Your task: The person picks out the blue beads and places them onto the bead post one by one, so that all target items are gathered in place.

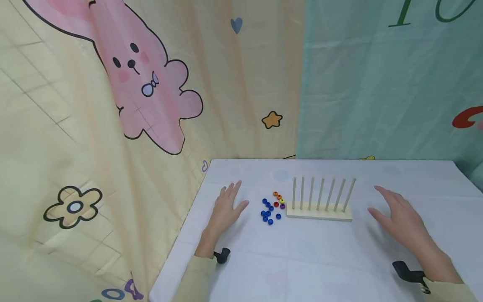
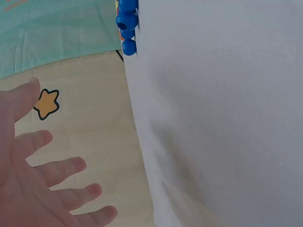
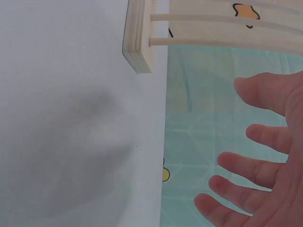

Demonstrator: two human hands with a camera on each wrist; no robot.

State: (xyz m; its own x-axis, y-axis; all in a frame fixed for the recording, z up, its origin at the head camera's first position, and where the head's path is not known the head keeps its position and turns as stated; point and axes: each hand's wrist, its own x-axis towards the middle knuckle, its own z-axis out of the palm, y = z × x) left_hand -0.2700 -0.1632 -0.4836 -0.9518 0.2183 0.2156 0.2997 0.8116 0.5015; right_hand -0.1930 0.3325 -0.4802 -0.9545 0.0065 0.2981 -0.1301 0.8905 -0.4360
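Note:
On the white table lies a loose cluster of small round beads, mostly blue beads [image 1: 268, 213], with a red bead [image 1: 276, 204], a purple bead [image 1: 282, 206], a yellow bead [image 1: 281, 201] and orange beads [image 1: 275, 193] at its far side. Just right of them stands a pale wooden peg rack [image 1: 319, 212] with a row of several upright bare pegs. My left hand [image 1: 225, 209] hovers left of the beads, fingers spread and holding nothing. To the rack's right, my right hand [image 1: 403, 220] is likewise held over the table, fingers extended, nothing in it.
A white cloth covers the table [image 1: 302, 260]. Behind it and along its left side hang printed curtains, a cream curtain [image 1: 226, 105] and a teal curtain [image 1: 377, 92]. A black wrist camera [image 1: 222, 255] sits at the left cuff, another black camera [image 1: 407, 272] at the right.

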